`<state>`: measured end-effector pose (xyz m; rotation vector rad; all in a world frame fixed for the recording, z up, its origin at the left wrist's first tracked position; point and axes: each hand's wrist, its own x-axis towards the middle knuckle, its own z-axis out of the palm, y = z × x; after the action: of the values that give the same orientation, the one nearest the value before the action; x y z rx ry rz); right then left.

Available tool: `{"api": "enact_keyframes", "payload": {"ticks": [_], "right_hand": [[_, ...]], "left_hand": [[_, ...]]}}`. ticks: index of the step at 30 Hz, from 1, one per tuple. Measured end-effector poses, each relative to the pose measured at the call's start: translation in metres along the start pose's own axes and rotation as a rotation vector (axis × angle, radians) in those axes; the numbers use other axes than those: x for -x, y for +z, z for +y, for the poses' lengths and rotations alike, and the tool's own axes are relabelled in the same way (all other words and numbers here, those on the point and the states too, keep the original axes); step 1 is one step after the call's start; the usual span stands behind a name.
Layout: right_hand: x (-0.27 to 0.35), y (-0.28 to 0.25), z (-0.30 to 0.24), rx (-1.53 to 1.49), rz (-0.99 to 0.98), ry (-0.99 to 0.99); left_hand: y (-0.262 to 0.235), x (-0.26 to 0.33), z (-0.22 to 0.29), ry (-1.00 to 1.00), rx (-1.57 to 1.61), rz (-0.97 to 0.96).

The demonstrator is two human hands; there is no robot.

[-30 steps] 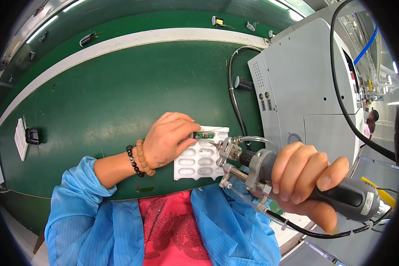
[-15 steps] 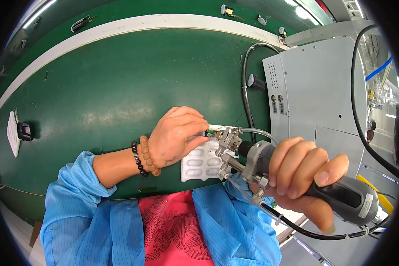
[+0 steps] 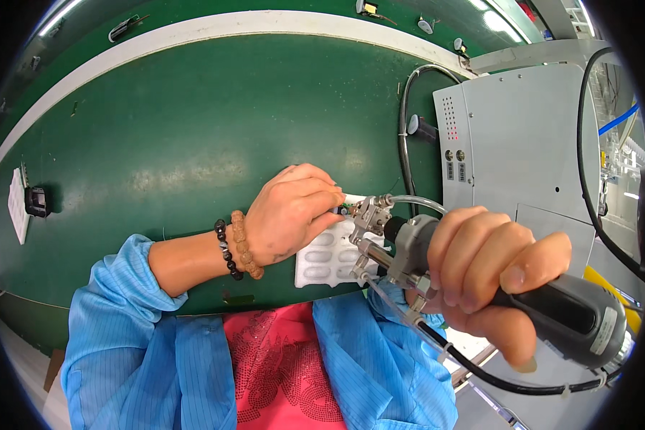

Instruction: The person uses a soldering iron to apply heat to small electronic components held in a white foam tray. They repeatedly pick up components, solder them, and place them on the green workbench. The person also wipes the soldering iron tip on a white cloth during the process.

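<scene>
My right hand (image 3: 484, 279) is wrapped around a black and grey electric screwdriver (image 3: 577, 319) with a metal screw-feed head (image 3: 371, 218) at its front. The head points left and meets a small circuit board (image 3: 343, 209), green at its edge. My left hand (image 3: 294, 211) is closed on that board with thumb and fingers pressed together; most of it is hidden behind them. Below the fingers lies a white moulded tray (image 3: 321, 256) with rows of oval hollows, partly covered by the screwdriver head. A clear tube (image 3: 419, 203) runs from the head.
A grey machine cabinet (image 3: 523, 136) stands at the right, with a black cable (image 3: 404, 143) along it. Beside it lies a small black part (image 3: 423, 127). At the far left are a black housing (image 3: 37, 202) and a white block (image 3: 18, 206). Several small parts sit beyond the white rail (image 3: 215, 27).
The whole view has shifted slightly. Red lights now show in the cabinet's hole grid. Both hands keep their grips, and the screwdriver head stays at the board, its handle tilted slightly differently.
</scene>
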<state>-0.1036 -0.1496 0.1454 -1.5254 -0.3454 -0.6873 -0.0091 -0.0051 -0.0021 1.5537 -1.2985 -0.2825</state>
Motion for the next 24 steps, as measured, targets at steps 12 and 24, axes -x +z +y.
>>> {"api": "enact_keyframes", "payload": {"ticks": [12, 24], "right_hand": [[0.024, -0.022, -0.05, -0.182, 0.174, -0.273], [0.018, -0.016, -0.054, -0.118, 0.029, -0.133]], "left_hand": [[-0.017, -0.003, 0.008, -0.005, -0.077, 0.134], [-0.26, -0.073, -0.143, -0.31, -0.75, 0.636]]}}
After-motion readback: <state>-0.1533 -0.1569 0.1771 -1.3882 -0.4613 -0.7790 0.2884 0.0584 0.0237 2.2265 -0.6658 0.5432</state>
